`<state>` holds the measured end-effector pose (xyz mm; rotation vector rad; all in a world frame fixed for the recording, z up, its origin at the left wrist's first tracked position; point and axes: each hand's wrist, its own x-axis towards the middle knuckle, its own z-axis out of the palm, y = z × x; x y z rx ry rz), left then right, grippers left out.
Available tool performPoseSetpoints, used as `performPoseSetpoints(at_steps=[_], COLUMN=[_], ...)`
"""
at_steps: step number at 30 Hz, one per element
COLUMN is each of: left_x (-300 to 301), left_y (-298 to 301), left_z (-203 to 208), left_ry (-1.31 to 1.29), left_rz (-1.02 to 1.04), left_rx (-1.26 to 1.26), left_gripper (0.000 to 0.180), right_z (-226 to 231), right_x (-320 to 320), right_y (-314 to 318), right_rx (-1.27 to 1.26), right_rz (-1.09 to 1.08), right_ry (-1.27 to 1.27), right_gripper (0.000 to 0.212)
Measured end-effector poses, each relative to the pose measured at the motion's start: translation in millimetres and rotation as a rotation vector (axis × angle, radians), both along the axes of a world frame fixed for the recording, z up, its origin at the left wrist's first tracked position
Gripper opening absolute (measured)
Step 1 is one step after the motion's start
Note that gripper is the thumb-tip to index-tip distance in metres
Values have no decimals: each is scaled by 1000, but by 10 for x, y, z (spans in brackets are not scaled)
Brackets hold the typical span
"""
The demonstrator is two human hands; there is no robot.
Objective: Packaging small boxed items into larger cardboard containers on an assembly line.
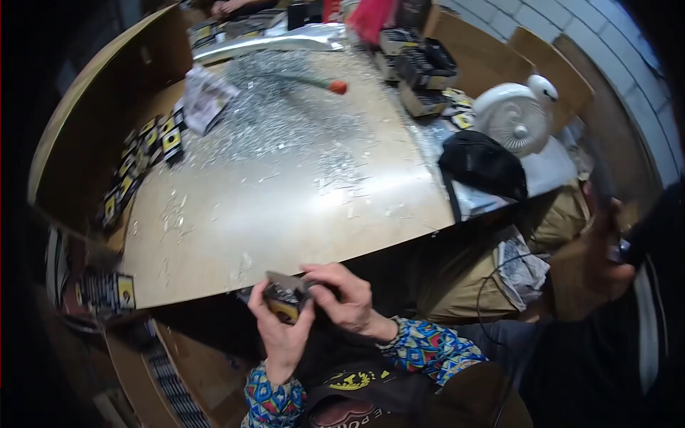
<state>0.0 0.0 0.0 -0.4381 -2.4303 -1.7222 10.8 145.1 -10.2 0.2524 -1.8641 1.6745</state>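
Just off the table's near edge, my left hand point(280, 334) grips a small black and yellow cardboard box point(287, 311) between thumb and fingers. The box's top is open with its flap raised, and shiny bits show inside. My right hand point(344, 296) is closed at the box's right upper side, thumb and fingers pinched by the opening. Whether those fingers hold a loose piece is too small to make out. On the table point(285, 264) before me lies a wide spread of small thin clear slivers point(278, 107), thickest toward the far side.
Black and yellow boxes point(171, 139) line the left side beside a cardboard wall point(107, 107). A crumpled paper point(207, 96) and an orange-tipped stick point(337, 87) lie farther off. At right are a white fan point(514, 121), a black pouch point(481, 164) and stacked boxes point(424, 68). Another person's hand point(606, 246) is blurred.
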Motion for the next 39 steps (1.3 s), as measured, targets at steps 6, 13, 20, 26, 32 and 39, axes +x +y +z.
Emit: performPoseSetpoints(at_steps=[6,13,20,26,32,39], left_x=[-1,-53,-9,-65,-13,-27], left_y=[-24,-89,-80,-126,-104,-180], left_z=[-19,-81,-121,-126,-217,-170], left_ry=[-42,153,152,255,-12,-39], left_rz=[-1,-20,5,-62,64,68], left_rx=[58,-84,-81,-233,-173,-263], left_gripper=[72,69,69,64,73,59], right_z=[-51,12,65,33,-33,-19], right_x=[20,-41,-37,-91,31,-9], right_y=[17,-19,-91,-48,-136,-282], right_rx=[-13,309,248,386,95,-86], right_rz=[10,12,106,122,210,195], right_ry=[0,83,-82,-9,-244,-379], right_gripper=[14,23,29,35,27,22])
